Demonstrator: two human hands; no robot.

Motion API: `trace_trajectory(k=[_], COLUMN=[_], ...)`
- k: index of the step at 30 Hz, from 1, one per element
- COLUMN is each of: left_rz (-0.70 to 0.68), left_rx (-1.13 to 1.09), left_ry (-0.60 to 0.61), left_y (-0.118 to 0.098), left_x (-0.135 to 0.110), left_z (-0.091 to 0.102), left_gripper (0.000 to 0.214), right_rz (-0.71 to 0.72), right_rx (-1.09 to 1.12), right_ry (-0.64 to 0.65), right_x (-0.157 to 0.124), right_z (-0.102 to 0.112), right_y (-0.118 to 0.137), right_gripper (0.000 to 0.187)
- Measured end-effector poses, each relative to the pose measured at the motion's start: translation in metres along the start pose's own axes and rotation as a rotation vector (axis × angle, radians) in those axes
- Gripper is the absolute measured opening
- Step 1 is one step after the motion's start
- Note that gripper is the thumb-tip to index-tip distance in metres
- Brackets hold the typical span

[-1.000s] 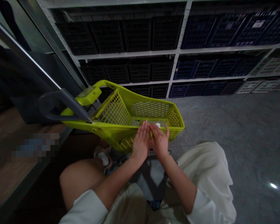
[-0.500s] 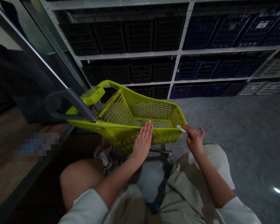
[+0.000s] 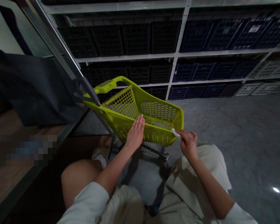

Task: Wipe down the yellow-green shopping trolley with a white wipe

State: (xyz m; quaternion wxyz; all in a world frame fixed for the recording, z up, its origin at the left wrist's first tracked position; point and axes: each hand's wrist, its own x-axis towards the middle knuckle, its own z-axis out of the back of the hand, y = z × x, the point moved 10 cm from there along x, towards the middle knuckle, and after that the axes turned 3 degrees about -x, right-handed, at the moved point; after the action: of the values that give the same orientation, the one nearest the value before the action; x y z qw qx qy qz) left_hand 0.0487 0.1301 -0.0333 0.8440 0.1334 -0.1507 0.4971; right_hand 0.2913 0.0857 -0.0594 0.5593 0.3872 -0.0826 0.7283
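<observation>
A yellow-green shopping cart (image 3: 112, 119) with lattice sides stands on the floor before my knees. My left hand (image 3: 135, 132) lies flat against its near side, fingers stretched out together and tips at the top rim. At the cart's right end, my right hand (image 3: 188, 142) pinches a small white cloth (image 3: 175, 133), which touches the near rim by the corner. Whether it is cloth or tissue is hard to tell. Part of the cart's basket floor is hidden behind my left hand.
A shelf rack (image 3: 175, 62) with dark crates (image 3: 136, 39) and blue crates (image 3: 197, 34) runs behind the cart. To the left are a wooden bench (image 3: 4, 124), a dark bag (image 3: 37, 90) and a slanting metal pole (image 3: 67, 53). Grey floor (image 3: 235, 124) extends on the right.
The cart has turned a little, its handle end shifting right and its far end slightly left. Both hands have moved slightly left with it. My right hand still pinches the white cloth.
</observation>
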Motion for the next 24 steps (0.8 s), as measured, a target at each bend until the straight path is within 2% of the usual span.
trace_trajectory(k=[4, 6, 8, 10, 12, 14, 16, 18, 20, 22, 24], left_rz=[0.108, 0.162, 0.089, -0.081, -0.18, -0.117, -0.009, 0.081, 0.127, 0.136, 0.128], left_rx=[-0.069, -0.102, -0.157, -0.242, -0.334, -0.387, -0.385, -0.352, -0.316, -0.276, -0.227], left_ry=[0.003, 0.001, 0.046, 0.122, 0.189, 0.222, 0.223, 0.202, 0.181, 0.173, 0.167], left_y=[0.036, 0.046, 0.033, 0.001, -0.026, -0.033, -0.028, -0.019, -0.011, -0.007, -0.008], left_x=[0.005, 0.003, -0.002, -0.012, -0.025, -0.034, -0.04, -0.043, -0.045, -0.046, -0.048], left_z=[0.001, 0.003, 0.0, -0.003, -0.003, -0.002, 0.001, 0.008, 0.014, 0.017, 0.018], left_gripper=[0.072, 0.072, 0.075, 0.087, 0.097, 0.107, 0.112, 0.111, 0.108, 0.103, 0.096], right_rz=[0.039, 0.067, 0.095, 0.127, 0.176, 0.246, 0.334, 0.413, 0.462, 0.462, 0.409], right_rx=[0.082, 0.124, 0.16, 0.185, 0.203, 0.213, 0.205, 0.177, 0.14, 0.094, 0.021], right_ry=[0.015, 0.048, 0.09, 0.144, 0.208, 0.269, 0.303, 0.308, 0.299, 0.277, 0.228], right_x=[-0.005, -0.006, -0.006, -0.004, -0.002, -0.002, -0.002, -0.004, -0.003, 0.0, 0.006], right_z=[-0.013, -0.023, -0.033, -0.044, -0.055, -0.064, -0.069, -0.07, -0.067, -0.06, -0.047], right_y=[0.045, 0.07, 0.093, 0.115, 0.136, 0.154, 0.167, 0.169, 0.157, 0.13, 0.092], right_gripper=[0.052, 0.055, 0.059, 0.062, 0.061, 0.058, 0.055, 0.053, 0.051, 0.053, 0.058])
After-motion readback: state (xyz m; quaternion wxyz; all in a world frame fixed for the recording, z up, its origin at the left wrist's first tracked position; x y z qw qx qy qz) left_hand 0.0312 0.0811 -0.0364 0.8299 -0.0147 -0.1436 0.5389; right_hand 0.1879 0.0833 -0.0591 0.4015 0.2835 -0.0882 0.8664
